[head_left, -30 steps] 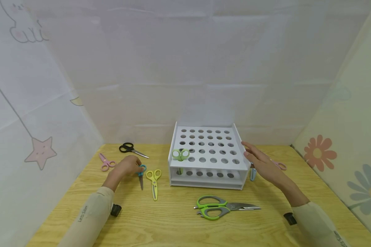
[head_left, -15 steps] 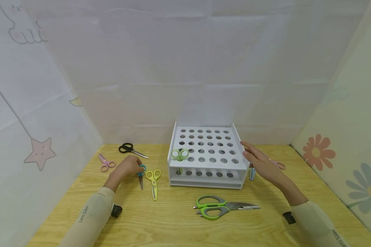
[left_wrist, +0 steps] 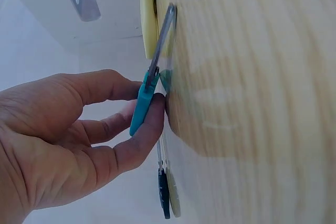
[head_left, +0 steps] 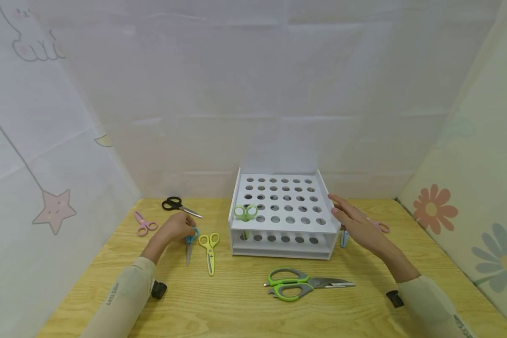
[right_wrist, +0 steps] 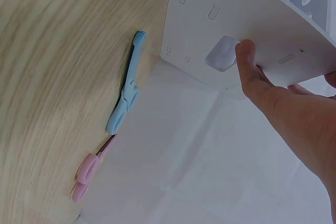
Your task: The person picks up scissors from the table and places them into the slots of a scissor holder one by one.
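Observation:
My left hand (head_left: 175, 229) pinches the handles of blue scissors (head_left: 190, 238) between thumb and fingers. In the left wrist view the teal handle (left_wrist: 143, 106) is tilted up off the wood, while the blade slants down with its tip right at the tabletop. My right hand (head_left: 359, 227) rests against the right side wall of a white rack (head_left: 304, 229) with rows of round holes. Its thumb (right_wrist: 245, 56) lies by the cutout in that wall. Light green scissors (head_left: 246, 212) stand upright in a front left hole of the rack, handles on top.
Yellow scissors (head_left: 210, 253) lie just right of my left hand. Black scissors (head_left: 181, 205) and pink scissors (head_left: 145, 224) are behind it. Large green-grey kitchen scissors (head_left: 308, 283) lie in front of the rack. Light blue scissors (right_wrist: 126, 90) and other pink scissors (right_wrist: 92, 171) lie right of it.
The blue scissors have swung in my left fingers, their tip shifting left and toward me. My right hand has stayed at the rack.

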Action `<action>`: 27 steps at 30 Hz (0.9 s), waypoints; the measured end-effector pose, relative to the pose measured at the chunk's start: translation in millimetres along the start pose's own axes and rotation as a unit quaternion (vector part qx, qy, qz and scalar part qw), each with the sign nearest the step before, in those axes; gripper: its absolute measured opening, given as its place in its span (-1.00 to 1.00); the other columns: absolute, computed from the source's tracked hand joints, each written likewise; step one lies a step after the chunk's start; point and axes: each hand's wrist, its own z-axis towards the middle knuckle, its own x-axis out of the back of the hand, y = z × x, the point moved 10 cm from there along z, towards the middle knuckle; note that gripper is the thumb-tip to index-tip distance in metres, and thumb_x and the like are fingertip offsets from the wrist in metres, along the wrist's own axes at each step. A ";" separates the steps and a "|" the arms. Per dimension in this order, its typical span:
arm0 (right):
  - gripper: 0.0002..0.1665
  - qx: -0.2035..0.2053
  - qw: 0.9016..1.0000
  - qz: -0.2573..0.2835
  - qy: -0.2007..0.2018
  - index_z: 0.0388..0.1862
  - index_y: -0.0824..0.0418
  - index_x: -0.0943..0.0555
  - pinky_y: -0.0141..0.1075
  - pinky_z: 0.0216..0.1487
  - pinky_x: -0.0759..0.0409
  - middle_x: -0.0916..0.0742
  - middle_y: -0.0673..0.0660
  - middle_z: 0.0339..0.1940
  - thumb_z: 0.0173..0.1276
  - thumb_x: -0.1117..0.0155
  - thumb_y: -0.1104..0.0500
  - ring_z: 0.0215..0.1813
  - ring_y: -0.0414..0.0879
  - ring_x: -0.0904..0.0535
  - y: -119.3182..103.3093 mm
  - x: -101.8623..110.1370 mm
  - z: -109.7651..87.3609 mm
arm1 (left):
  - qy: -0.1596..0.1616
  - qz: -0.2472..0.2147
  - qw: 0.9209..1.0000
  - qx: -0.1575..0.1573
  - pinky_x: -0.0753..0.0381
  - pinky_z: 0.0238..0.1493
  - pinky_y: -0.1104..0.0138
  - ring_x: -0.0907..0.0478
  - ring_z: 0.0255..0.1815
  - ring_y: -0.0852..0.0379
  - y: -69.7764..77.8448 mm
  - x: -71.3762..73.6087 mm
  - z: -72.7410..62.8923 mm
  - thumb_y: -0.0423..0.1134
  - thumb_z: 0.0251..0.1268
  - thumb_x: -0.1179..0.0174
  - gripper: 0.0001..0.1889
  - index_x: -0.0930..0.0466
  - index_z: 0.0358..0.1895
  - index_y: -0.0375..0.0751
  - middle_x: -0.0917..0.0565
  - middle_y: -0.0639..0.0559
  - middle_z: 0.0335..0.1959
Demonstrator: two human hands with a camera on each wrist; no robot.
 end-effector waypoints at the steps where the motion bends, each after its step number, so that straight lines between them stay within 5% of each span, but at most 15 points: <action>1: -0.28 -0.001 1.000 0.000 0.000 0.70 0.06 0.00 0.24 0.26 -0.41 -0.20 0.38 0.58 0.71 0.18 -0.13 0.51 0.30 -0.20 0.1 -0.1 0.0 | -0.002 0.002 1.000 -0.003 -0.62 -0.23 0.18 -0.62 -0.25 -0.05 0.7 0.1 0.6 -0.42 0.20 -0.34 -0.73 -0.61 -0.06 -0.49 -0.67 -0.19 -0.21; 5: -0.28 0.000 1.000 -0.001 0.001 0.70 0.06 0.00 0.24 0.26 -0.41 -0.19 0.38 0.58 0.71 0.18 -0.13 0.52 0.30 -0.19 0.4 0.2 0.1 | -0.005 0.002 1.000 -0.012 -0.64 -0.15 0.15 -0.63 -0.14 -0.08 1.0 0.9 3.3 -0.41 0.20 -0.34 -0.62 -0.59 0.07 -0.55 -0.68 -0.27 -0.09; 16: -0.28 0.005 1.000 -0.001 -0.002 0.70 0.07 0.00 0.29 0.28 -0.36 -0.17 0.38 0.59 0.72 0.19 -0.12 0.54 0.32 -0.12 -1.3 0.1 -1.1 | 0.014 -0.009 0.998 -0.058 -0.63 -0.26 0.21 -0.64 -0.28 0.03 9.8 8.5 4.3 -0.44 0.30 -0.30 -0.69 -0.67 0.08 -0.49 -0.72 -0.22 -0.08; 27: -0.30 0.003 1.000 -0.002 0.000 0.70 0.05 0.00 0.24 0.26 -0.42 -0.17 0.39 0.59 0.72 0.17 -0.09 0.52 0.32 -0.18 -6.9 -0.3 -2.5 | 0.040 -0.008 0.993 -0.113 -0.65 -0.05 0.01 -0.64 0.02 -0.16 36.7 24.2 -6.8 -0.33 0.43 -0.29 -0.68 -0.65 0.17 -0.39 -0.69 -0.21 0.04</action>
